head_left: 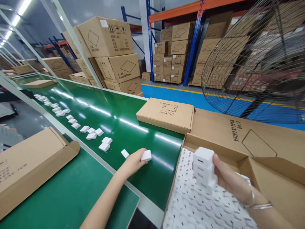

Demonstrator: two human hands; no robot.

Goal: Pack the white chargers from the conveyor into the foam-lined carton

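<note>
White charger plugs [105, 144] with a small port slot lie scattered along a green conveyor belt [164, 152]. Over the belt, my left hand [134, 161] is closed on one white charger plug [146, 155]; another plug [125, 154] lies just behind its fingers. My right hand [230, 179] grips a stack of several white charger plugs [203, 163], held one above another over an open carton. Rows of the same white plugs fill that carton [240, 159]. A bracelet circles my right wrist.
A closed flat carton [165, 114] lies across the belt beside the open one. Another carton [33, 168] rests on the green side table [78, 194] at left. A large fan [257, 63] stands at right. Stacked boxes [116, 68] rise behind the belt.
</note>
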